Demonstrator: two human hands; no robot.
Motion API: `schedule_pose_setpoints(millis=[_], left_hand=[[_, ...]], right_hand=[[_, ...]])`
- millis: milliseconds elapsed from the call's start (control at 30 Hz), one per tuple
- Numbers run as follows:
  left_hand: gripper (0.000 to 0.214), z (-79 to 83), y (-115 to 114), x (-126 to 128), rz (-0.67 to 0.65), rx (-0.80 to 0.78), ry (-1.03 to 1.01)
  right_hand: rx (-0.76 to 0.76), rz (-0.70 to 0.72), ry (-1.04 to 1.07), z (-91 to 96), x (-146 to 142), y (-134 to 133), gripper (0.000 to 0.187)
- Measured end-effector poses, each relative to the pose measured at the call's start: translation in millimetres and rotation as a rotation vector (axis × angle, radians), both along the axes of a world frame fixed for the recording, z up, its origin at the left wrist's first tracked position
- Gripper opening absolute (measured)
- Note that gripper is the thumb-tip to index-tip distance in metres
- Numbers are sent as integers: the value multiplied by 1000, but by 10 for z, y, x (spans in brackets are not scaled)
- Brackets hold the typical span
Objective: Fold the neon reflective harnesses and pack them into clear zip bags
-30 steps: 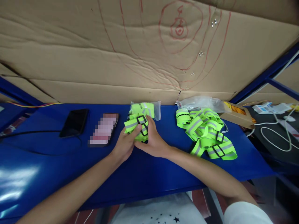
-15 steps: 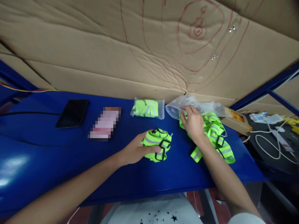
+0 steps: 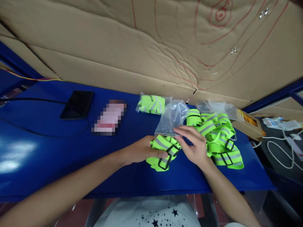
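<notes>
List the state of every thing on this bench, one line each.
left hand, closed on the strap bundle
right hand, pinching the clear bag
strap bundle, folded up, gripped
clear bag, empty, crumpled, held by one edge
packed bag, filled with a strap, lying flat
loose straps, unpacked, in a heap
black phone, screen dark, lying flat

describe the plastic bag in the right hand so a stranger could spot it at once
On the blue table, look midway along, in front of the cardboard wall. The right hand pinches a clear plastic bag by its lower edge, above the folded neon strap bundle. Unlike the packed bag beside it, this one looks empty.
</notes>
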State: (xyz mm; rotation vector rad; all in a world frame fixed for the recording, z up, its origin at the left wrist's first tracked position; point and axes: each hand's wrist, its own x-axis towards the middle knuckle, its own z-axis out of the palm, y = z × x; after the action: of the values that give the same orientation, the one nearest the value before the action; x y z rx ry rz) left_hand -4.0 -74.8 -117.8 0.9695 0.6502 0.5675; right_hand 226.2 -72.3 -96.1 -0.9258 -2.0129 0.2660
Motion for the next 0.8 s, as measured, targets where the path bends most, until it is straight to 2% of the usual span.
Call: schedule_pose_setpoints(millis=[167,267,333,400,567,633,800], left_hand=[[44,15,-7,2,64,-8,80],[56,-23,17,16,189,66,28],[57,-40,33,25,201,114,-15],[52,-40,47,26,190,132,-26],[54,18,70,-1,307,174,-10],[56,28,76,-14,322,183,13],[58,-20,92,-10,450,231,81]], right_hand=[[10,35,29,59,-21,-66,38],[40,76,-23,46,-36,-78,45],[56,95,-62,23,-27,-67,49],[97,79,-97,-6,0,-47,54],[228,9,-137,-71,53,-21,67],[225,8,-151,-81,39,-31,66],[103,144,-144,-120,-43,-72,54]])
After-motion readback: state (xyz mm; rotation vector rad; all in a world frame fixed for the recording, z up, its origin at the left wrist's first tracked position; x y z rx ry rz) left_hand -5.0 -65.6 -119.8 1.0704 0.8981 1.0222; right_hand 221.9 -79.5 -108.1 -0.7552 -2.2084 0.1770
